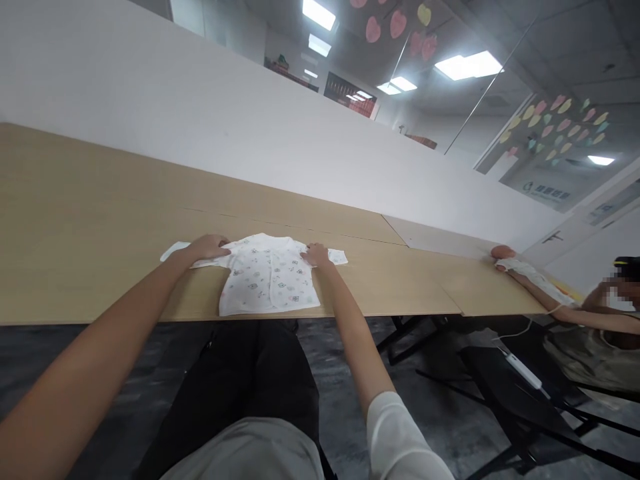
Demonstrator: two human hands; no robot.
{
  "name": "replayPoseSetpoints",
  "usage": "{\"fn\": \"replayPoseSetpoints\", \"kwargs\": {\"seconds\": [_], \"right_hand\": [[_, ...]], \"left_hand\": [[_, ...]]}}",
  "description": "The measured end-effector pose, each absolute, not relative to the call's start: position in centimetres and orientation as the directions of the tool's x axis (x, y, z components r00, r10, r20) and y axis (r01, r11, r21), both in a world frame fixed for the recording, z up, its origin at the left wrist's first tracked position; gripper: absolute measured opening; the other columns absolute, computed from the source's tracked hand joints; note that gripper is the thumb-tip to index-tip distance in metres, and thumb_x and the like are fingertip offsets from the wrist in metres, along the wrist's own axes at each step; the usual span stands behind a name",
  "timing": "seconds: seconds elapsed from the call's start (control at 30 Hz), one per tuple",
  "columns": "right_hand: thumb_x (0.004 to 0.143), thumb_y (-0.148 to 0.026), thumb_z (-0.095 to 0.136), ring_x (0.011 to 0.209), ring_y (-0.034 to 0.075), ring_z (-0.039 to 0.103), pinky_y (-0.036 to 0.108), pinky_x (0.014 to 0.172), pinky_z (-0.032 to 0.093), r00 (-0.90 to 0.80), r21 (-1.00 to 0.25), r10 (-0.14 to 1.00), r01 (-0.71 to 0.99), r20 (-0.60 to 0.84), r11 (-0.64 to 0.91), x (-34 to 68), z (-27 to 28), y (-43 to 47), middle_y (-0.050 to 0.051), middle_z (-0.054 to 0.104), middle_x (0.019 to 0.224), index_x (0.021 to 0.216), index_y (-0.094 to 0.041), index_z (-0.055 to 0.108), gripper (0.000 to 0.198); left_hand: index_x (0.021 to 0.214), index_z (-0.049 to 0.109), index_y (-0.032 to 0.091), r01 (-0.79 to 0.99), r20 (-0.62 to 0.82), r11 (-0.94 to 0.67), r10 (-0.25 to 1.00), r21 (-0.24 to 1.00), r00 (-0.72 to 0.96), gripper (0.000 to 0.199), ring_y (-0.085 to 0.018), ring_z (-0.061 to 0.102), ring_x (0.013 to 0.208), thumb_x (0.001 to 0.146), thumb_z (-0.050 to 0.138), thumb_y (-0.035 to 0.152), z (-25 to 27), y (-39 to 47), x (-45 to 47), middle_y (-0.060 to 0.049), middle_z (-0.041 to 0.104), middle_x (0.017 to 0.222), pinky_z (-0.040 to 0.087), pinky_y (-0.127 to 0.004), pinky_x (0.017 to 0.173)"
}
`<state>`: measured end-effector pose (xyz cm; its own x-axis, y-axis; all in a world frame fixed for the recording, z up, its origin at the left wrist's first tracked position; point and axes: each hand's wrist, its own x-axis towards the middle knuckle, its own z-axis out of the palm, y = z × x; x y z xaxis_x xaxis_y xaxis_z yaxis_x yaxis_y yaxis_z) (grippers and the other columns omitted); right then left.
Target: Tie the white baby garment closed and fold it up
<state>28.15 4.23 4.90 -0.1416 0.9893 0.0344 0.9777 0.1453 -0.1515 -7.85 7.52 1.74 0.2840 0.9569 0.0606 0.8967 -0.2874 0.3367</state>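
Note:
A small white baby shirt with a scattered print lies spread on the wooden table, its hem near the front edge. My left hand is at the shirt's left sleeve, with thumb and fingers closed around the cloth. The white end of that sleeve sticks out beyond my wrist. On the other side, my right hand grips the shirt where the right sleeve joins the body; the cuff shows past the hand. My fingertips are partly hidden in both places.
A white partition wall runs behind the table. At the far right another person reaches onto the table with white cloth under the hand. Black folding chairs stand on the right, one with a white power strip.

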Motion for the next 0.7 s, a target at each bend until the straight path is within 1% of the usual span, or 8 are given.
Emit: {"fn": "replayPoseSetpoints", "kwargs": {"seconds": [0.13, 0.27, 0.37, 0.4, 0.5, 0.57, 0.63, 0.7], "right_hand": [[0.097, -0.031, 0.058, 0.104, 0.023, 0.067, 0.027, 0.087, 0.048, -0.275, -0.151, 0.961, 0.951, -0.015, 0.270, 29.5, 5.8, 4.1, 0.014, 0.070, 0.122, 0.113, -0.012, 0.067, 0.027], [0.103, -0.029, 0.049, 0.098, 0.022, 0.067, 0.026, 0.080, 0.046, -0.322, -0.026, 0.941, 0.945, 0.100, 0.326, 30.1, 8.6, 4.6, 0.014, 0.072, 0.114, 0.120, -0.012, 0.062, 0.028], [0.106, -0.027, 0.038, 0.093, 0.022, 0.066, 0.028, 0.076, 0.045, -0.270, 0.119, 0.916, 0.962, 0.296, 0.245, 29.9, 12.1, 5.5, 0.015, 0.070, 0.111, 0.127, -0.013, 0.057, 0.032], [0.107, -0.025, 0.034, 0.093, 0.022, 0.065, 0.028, 0.076, 0.045, -0.274, 0.164, 0.887, 0.960, 0.371, 0.227, 29.9, 13.2, 5.9, 0.016, 0.069, 0.112, 0.128, -0.013, 0.056, 0.033], [0.106, -0.020, 0.029, 0.093, 0.022, 0.063, 0.028, 0.074, 0.043, -0.325, 0.289, 0.791, 0.937, 0.518, 0.195, 30.5, 15.1, 6.1, 0.017, 0.067, 0.111, 0.126, -0.012, 0.056, 0.034], [0.105, -0.014, 0.028, 0.091, 0.021, 0.061, 0.029, 0.073, 0.042, -0.426, 0.388, 0.757, 0.888, 0.494, 0.246, 31.3, 14.5, 5.3, 0.017, 0.067, 0.106, 0.121, -0.011, 0.058, 0.035], [0.102, -0.008, 0.029, 0.086, 0.020, 0.059, 0.030, 0.071, 0.041, -0.575, 0.488, 0.731, 0.788, 0.366, 0.376, 32.1, 12.6, 3.7, 0.016, 0.067, 0.103, 0.118, -0.011, 0.060, 0.035], [0.101, -0.006, 0.030, 0.082, 0.020, 0.058, 0.030, 0.068, 0.041, -0.702, 0.539, 0.686, 0.659, 0.192, 0.524, 33.0, 9.8, 1.6, 0.015, 0.068, 0.102, 0.115, -0.013, 0.062, 0.036]], "left_hand": [[0.121, 0.070, 0.008, 0.902, -0.009, -0.266, 0.958, 0.339, 0.285, 0.055, -0.026, 0.066, 0.105, 0.084, 0.055, 0.046, 3.6, 7.1, -8.5, -0.019, 0.069, 0.125, 0.046, -0.032, 0.089], [0.115, 0.071, 0.006, 0.971, 0.011, -0.207, 0.978, 0.117, 0.208, 0.049, -0.028, 0.066, 0.106, 0.093, 0.049, 0.043, 8.9, 6.3, -7.2, -0.024, 0.069, 0.121, 0.046, -0.034, 0.086], [0.120, 0.069, 0.005, 0.993, 0.182, -0.113, 0.976, -0.022, 0.115, 0.049, -0.033, 0.066, 0.106, 0.100, 0.040, 0.040, 14.0, 5.6, -6.1, -0.026, 0.068, 0.120, 0.045, -0.038, 0.083], [0.122, 0.068, 0.006, 0.994, 0.289, -0.099, 0.951, -0.040, 0.106, 0.051, -0.033, 0.065, 0.106, 0.102, 0.036, 0.039, 15.3, 5.2, -5.9, -0.025, 0.068, 0.121, 0.044, -0.039, 0.084], [0.131, 0.062, 0.009, 0.991, 0.592, -0.128, 0.797, -0.033, 0.123, 0.057, -0.031, 0.063, 0.110, 0.105, 0.023, 0.043, 17.1, 3.8, -6.4, -0.023, 0.067, 0.120, 0.040, -0.040, 0.086], [0.131, 0.062, 0.011, 0.977, 0.647, -0.208, 0.738, -0.055, 0.193, 0.058, -0.030, 0.062, 0.107, 0.106, 0.023, 0.045, 15.9, 2.7, -7.4, -0.021, 0.068, 0.113, 0.039, -0.038, 0.084], [0.120, 0.067, 0.014, 0.935, 0.569, -0.333, 0.748, -0.123, 0.341, 0.048, -0.027, 0.062, 0.096, 0.105, 0.031, 0.042, 13.0, 1.4, -8.9, -0.016, 0.068, 0.101, 0.039, -0.036, 0.080], [0.104, 0.070, 0.017, 0.872, 0.459, -0.452, 0.745, -0.187, 0.484, 0.034, -0.024, 0.061, 0.082, 0.102, 0.038, 0.028, 9.1, 0.0, -10.3, -0.013, 0.066, 0.088, 0.039, -0.034, 0.073]]}}
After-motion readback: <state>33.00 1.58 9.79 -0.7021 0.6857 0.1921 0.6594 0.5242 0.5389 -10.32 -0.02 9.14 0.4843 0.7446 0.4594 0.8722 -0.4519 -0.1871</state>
